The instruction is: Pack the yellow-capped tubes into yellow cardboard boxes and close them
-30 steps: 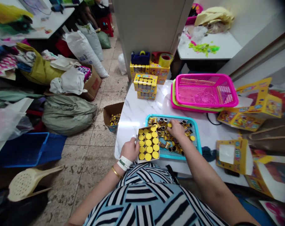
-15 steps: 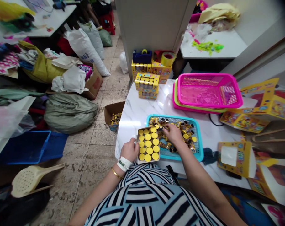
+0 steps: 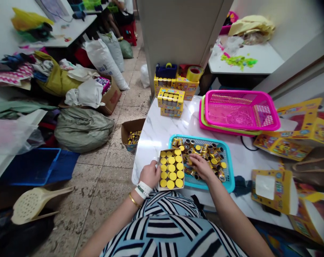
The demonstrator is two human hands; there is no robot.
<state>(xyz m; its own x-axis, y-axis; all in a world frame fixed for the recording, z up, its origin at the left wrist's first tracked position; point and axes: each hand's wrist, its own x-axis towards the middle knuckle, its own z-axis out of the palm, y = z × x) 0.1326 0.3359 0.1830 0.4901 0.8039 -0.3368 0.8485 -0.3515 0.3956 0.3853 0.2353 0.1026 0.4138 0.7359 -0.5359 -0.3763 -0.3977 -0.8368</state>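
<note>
My left hand (image 3: 150, 174) grips the near side of an open white-edged box (image 3: 171, 169) packed with upright tubes under round yellow caps. The box rests on the white marble table (image 3: 156, 142). My right hand (image 3: 201, 167) lies inside a teal plastic tray (image 3: 229, 167), its fingers among loose gold and yellow tubes (image 3: 204, 151) and close to the box's right side. Whatever sits under those fingers is hidden.
Stacked pink and green baskets (image 3: 242, 110) stand behind the tray. Yellow printed boxes (image 3: 170, 100) and a tape roll (image 3: 194, 74) stand at the table's back. Flat yellow cartons (image 3: 283, 148) lie to the right. A cardboard box of tubes (image 3: 132, 132) sits on the tiled floor among sacks.
My right hand has shifted down and left in the tray, nearer the box. My left hand stays on the box. The whole view has drifted slightly.
</note>
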